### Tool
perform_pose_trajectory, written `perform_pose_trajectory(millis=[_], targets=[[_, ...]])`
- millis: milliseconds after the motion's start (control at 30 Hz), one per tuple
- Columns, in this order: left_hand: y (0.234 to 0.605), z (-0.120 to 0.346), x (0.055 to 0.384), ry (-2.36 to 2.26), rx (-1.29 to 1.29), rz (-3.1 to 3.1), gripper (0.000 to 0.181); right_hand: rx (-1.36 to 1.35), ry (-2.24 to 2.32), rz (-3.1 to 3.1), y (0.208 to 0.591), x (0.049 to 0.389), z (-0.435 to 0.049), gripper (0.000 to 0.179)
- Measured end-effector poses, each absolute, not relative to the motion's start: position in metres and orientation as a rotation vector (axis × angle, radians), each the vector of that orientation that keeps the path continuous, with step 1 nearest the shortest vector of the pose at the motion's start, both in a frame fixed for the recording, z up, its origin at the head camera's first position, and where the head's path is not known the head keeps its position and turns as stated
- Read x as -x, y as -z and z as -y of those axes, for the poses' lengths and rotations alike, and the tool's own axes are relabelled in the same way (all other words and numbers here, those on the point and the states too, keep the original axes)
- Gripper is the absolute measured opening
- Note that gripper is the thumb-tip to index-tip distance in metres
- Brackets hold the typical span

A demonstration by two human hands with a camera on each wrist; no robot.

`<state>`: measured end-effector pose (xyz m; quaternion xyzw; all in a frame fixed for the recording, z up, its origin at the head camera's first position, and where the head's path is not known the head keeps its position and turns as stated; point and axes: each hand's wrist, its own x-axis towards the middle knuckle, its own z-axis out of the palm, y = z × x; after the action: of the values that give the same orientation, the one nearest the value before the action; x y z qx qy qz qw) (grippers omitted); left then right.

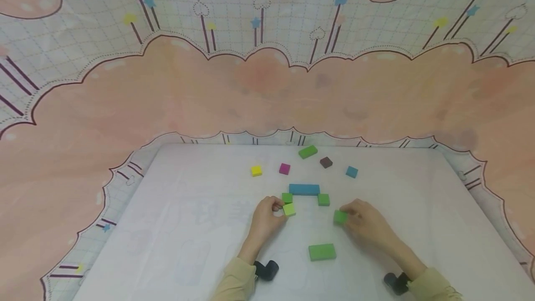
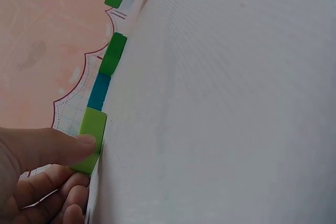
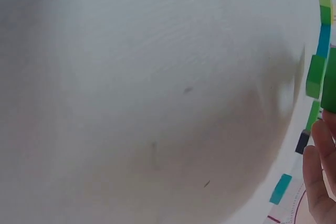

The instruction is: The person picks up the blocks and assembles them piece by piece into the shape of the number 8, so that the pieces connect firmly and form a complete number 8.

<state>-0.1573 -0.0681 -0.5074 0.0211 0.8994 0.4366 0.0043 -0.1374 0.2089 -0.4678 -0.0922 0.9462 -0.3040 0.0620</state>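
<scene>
My left hand (image 1: 266,217) pinches a light green block (image 1: 289,209) between thumb and fingers, just in front of a green block (image 1: 287,197). In the left wrist view the thumb presses on the face of that light green block (image 2: 93,129). To the right, my right hand (image 1: 365,221) holds another green block (image 1: 340,217) by its fingertips. A long blue block (image 1: 304,189) lies behind, with a green block (image 1: 323,199) at its right front corner. Nearer to me, between the forearms, lies a larger green block (image 1: 322,252).
Farther back on the white table (image 1: 188,208) are a yellow block (image 1: 256,171), a magenta block (image 1: 284,168), a green block (image 1: 308,151), a dark brown block (image 1: 326,162) and a small blue block (image 1: 352,172). A patterned cloth (image 1: 251,92) hangs behind the table.
</scene>
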Motion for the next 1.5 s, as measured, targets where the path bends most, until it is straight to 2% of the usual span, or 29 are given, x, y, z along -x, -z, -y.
perform_pose_trajectory(millis=[1500], targets=[[0.506,0.069,0.157,-1.368,-0.066,-2.815,0.029,0.351,0.831,-2.901,0.470,0.152,-0.171,0.030]])
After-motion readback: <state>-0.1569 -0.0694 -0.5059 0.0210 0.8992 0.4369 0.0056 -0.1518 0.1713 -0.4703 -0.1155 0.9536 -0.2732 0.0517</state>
